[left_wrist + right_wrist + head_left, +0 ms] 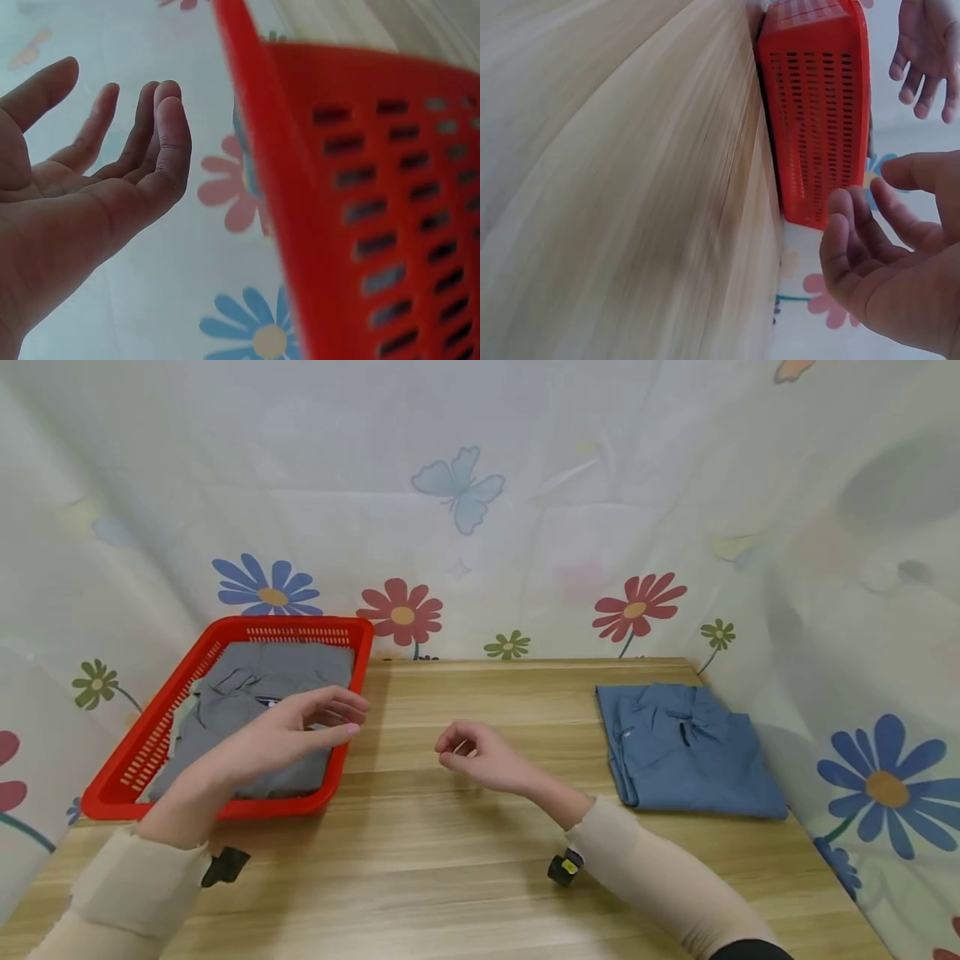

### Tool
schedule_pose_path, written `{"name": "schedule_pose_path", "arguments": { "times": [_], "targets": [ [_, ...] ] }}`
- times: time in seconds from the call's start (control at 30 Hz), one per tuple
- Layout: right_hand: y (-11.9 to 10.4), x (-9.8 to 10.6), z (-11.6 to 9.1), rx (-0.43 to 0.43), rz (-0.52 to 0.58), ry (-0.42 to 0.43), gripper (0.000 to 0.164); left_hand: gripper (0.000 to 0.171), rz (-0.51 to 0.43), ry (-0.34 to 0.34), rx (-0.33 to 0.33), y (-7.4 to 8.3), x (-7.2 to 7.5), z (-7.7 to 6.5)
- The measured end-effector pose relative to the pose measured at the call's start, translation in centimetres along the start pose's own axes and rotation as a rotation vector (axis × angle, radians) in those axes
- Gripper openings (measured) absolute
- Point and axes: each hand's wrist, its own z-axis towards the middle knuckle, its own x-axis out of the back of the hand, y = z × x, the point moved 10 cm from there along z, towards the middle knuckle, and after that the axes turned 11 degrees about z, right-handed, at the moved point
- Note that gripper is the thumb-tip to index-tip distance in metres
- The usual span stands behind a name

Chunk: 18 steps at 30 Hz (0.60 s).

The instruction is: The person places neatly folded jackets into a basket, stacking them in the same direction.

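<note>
Red plastic marks the basket (262, 807), standing at the table's (450, 877) left side toward the far left corner, with grey clothing (232, 706) lying flat inside. A folded blue garment (693, 764) lies by the right edge, near the far right corner.

The left hand (292, 727) hangs over the basket's right rim, its fingers loosely bent and the thumb apart from them, holding nothing. The right hand (483, 758) is above the middle of the table, fingers curved inward; the right wrist view shows a gap between thumb and fingers and nothing between them.

If a grey piece is to be lifted, both hands would do best to slide under opposite edges, so that it rises level and keeps its folds. Pinching only the top layer could pull it loose. Lifting clear of the rim before moving sideways should avoid snagging the cloth.
</note>
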Motion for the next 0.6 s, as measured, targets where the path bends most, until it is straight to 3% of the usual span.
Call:
{"name": "schedule_pose_path", "arguments": {
  "times": [0.33,0.6],
  "targets": [
    [-0.1,2.1,-3.1,0.029,-0.131,-0.049,0.009,0.034,-0.064,-0.066,-0.038,1.7,-4.0,0.4],
    [0.9,6.3,-5.5,-0.065,-0.166,-0.010,0.017,0.033,-0.157,-0.127,-0.077,2.8,-6.7,0.4]
  ]
}}
